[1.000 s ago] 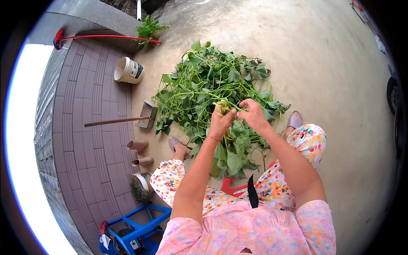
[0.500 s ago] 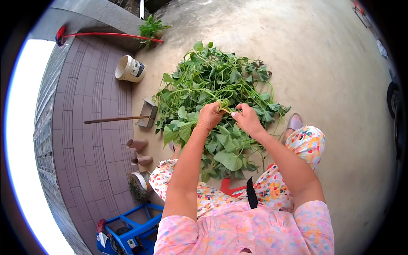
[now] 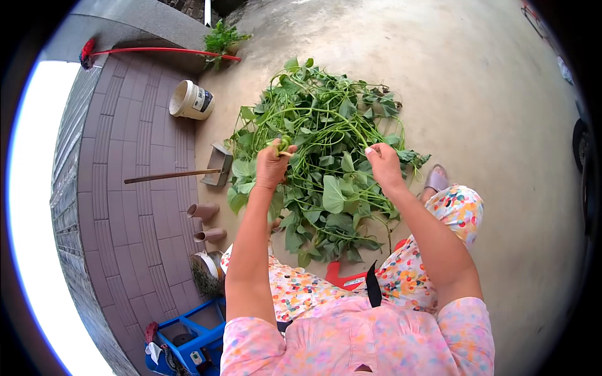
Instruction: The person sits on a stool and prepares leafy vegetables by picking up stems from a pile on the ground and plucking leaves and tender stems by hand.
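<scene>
Within the left hand (image 3: 269,168), bunched stems (image 3: 285,143) are partly hidden.

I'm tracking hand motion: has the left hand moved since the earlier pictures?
Yes: the left hand has moved leftward in the view, closer to the dustpan.

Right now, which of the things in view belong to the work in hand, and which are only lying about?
In the work:
left hand, gripping a bunch of stems
right hand, pinching a vine
leafy pile

Apparently just lying about:
white bucket
long-handled dustpan
red pole
blue frame
</scene>
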`<state>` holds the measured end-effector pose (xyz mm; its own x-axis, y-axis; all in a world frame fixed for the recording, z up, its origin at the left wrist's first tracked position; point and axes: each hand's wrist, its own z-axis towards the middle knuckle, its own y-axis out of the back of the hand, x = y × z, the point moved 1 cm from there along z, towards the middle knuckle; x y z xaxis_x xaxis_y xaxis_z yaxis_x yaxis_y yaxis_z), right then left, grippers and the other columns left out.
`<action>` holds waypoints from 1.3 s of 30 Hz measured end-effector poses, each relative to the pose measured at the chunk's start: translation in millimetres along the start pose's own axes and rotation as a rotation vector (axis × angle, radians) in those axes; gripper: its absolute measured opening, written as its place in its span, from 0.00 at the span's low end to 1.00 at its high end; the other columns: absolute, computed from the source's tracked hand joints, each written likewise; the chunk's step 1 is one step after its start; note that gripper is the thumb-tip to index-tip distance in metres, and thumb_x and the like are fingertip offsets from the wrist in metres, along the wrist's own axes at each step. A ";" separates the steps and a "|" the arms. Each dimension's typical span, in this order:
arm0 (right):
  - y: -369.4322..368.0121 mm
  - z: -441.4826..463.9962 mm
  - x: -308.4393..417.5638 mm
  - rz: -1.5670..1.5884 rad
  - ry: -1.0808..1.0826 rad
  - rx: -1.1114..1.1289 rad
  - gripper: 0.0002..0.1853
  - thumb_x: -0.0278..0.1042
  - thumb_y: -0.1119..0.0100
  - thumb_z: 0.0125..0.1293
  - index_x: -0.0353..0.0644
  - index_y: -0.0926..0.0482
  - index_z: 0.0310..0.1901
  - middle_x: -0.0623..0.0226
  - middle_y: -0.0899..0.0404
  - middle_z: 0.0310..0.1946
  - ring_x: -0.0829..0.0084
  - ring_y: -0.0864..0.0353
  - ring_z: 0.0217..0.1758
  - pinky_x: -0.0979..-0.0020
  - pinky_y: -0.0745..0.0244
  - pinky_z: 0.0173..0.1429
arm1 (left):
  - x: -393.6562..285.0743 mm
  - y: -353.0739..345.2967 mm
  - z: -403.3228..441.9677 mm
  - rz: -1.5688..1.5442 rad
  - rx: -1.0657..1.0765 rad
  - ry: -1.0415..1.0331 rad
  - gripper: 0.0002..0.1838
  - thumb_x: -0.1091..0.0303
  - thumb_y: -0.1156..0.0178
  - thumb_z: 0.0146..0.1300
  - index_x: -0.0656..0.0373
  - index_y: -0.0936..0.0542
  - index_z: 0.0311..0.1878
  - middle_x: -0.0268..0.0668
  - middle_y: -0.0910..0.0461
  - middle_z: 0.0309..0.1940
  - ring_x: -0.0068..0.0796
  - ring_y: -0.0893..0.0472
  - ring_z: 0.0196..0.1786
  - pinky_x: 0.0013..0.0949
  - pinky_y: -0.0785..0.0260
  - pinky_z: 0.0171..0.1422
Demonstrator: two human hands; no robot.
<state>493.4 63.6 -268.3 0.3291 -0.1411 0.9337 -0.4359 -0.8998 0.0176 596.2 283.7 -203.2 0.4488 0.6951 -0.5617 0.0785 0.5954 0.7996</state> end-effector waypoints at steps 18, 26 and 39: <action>-19.4 -5.9 -18.4 -0.077 -0.016 0.190 0.13 0.37 0.50 0.60 0.34 0.30 0.40 0.76 0.37 0.17 0.85 0.41 0.16 0.80 0.43 0.17 | 118.8 179.1 -212.2 0.595 -0.476 0.672 0.14 0.63 0.40 0.48 0.62 0.29 0.34 0.50 0.25 0.23 0.52 0.25 0.29 0.45 0.33 0.33; -28.5 -10.1 -31.6 0.041 -0.063 0.260 0.09 0.36 0.52 0.63 0.40 0.31 0.37 0.80 0.47 0.14 0.87 0.51 0.13 0.81 0.50 0.17 | 163.7 86.2 -438.1 0.228 -0.187 1.489 0.12 0.70 0.42 0.42 0.71 0.25 0.27 0.57 0.25 0.27 0.54 0.25 0.35 0.44 0.32 0.38; -36.9 -10.3 -43.5 0.008 -0.115 0.287 0.08 0.36 0.53 0.64 0.40 0.31 0.36 0.79 0.47 0.13 0.86 0.50 0.14 0.81 0.48 0.18 | 182.9 41.3 -512.3 0.238 0.074 1.760 0.24 0.53 0.31 0.35 0.69 0.23 0.23 0.53 0.23 0.25 0.42 0.21 0.32 0.38 0.30 0.36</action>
<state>486.5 107.2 -305.9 0.4263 -0.1799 0.8865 -0.1903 -0.9759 -0.1066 225.5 641.8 -381.9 -0.9338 0.3536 0.0539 0.2183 0.4440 0.8690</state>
